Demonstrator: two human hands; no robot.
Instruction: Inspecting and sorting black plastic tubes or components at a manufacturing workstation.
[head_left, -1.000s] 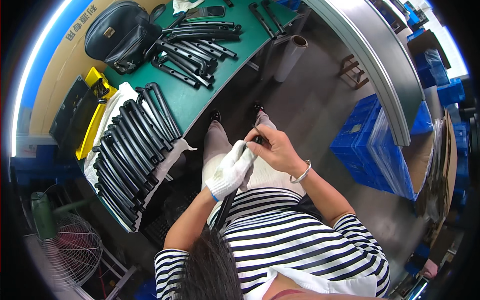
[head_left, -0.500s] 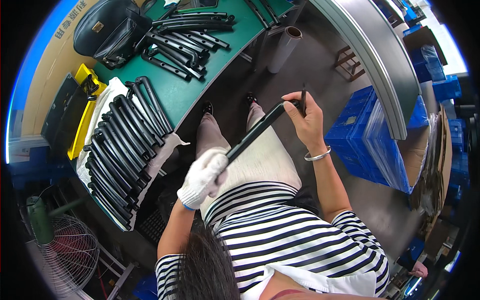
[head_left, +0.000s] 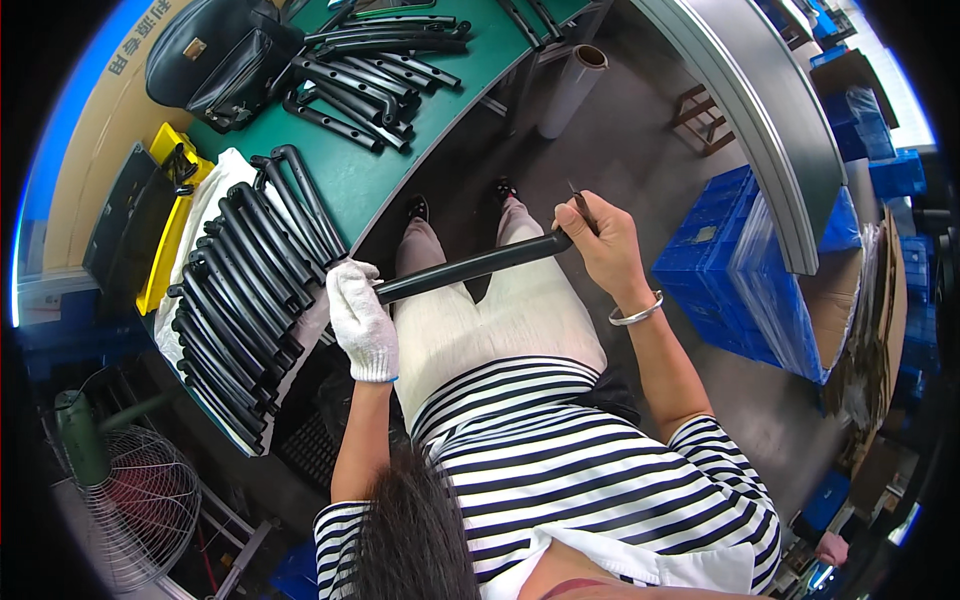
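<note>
A long black tube with a bent end lies across in front of my thighs, nearly level. My left hand, in a white knit glove, is closed round its left end. My bare right hand is at the bent right end, fingers closed round a slim dark tool with a thin pointed tip. The tool's exact kind cannot be made out. Many similar black tubes lie side by side on a white sheet to the left of my gloved hand.
On the green table lie more black tubes and a black bag. A yellow bin and wire fan stand left. Blue crates and a metal-edged bench are right; a pale cylinder stands beyond.
The tube has swung from a steep slant to nearly level. My left hand has moved up and left with its end; my right hand has shifted slightly down, the tool's tip now tilting left.
</note>
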